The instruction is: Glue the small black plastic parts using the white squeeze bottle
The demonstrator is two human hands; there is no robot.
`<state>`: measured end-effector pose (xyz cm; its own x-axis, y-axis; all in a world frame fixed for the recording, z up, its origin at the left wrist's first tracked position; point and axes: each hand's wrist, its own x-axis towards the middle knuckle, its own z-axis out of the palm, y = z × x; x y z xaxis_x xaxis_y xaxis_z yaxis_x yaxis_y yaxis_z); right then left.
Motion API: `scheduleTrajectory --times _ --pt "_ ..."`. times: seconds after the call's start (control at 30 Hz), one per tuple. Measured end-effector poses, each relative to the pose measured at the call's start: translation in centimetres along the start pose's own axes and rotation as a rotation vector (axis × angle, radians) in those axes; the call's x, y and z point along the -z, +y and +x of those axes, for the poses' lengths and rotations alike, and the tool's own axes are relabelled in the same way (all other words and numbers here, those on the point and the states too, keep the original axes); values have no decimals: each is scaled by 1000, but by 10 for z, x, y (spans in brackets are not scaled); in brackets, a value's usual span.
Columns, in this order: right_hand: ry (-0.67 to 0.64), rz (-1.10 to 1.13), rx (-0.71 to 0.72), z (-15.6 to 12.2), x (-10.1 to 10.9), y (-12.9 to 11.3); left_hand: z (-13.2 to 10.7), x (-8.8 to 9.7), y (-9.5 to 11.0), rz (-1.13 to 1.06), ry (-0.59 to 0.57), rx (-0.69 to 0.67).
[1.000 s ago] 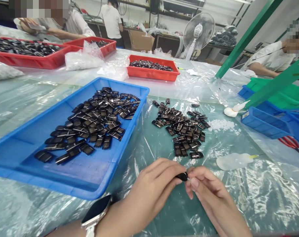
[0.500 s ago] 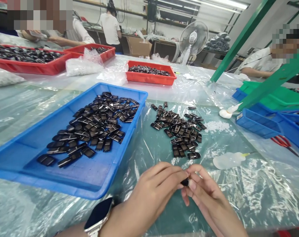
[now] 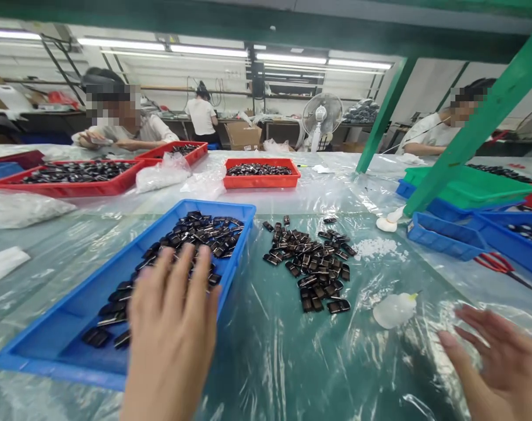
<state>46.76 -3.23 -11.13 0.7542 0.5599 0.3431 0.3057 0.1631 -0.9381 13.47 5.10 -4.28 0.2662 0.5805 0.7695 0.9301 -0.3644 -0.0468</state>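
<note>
My left hand (image 3: 173,327) hovers over the near right part of a blue tray (image 3: 68,374), its fingers stretched out and slightly blurred. Beneath it lie many small glossy black plastic pieces (image 3: 204,234), some hidden by the hand. My right hand (image 3: 489,356) is at the lower right above the plastic-covered table, fingers apart, with nothing seen in it. A translucent squeeze bottle (image 3: 395,310) with a yellowish tip lies just left of that hand. Between the hands, farther back, spreads a loose pile of similar black pieces (image 3: 312,257).
White granules (image 3: 380,248) lie right of the pile. Red-handled pliers (image 3: 498,263) rest near a small blue bin (image 3: 448,235). A slanted green post (image 3: 472,134) rises at right. Red trays (image 3: 261,180) stand farther back. Several people sit or stand beyond.
My hands have parted: the left moved left over the blue tray, the right moved right. The small black piece held between them no longer shows. The view has tilted up and levelled.
</note>
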Motion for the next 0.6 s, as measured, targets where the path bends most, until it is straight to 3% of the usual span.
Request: scheduleTrajectory --times 0.13,0.27,0.43,0.5,0.6 --pt "-331 -46 -95 3 -12 23 -16 -29 49 -244 -240 -335" --pt "-400 -105 -242 -4 -22 26 -18 -60 94 -226 -379 -285" --pt "-357 -182 -352 7 -13 31 -12 -96 96 -350 -516 -175" --pt "-368 -180 -364 10 -8 37 -12 -95 90 -455 -571 -144" --pt "-412 -143 -335 12 -3 48 -15 -78 80 -622 -639 -75"
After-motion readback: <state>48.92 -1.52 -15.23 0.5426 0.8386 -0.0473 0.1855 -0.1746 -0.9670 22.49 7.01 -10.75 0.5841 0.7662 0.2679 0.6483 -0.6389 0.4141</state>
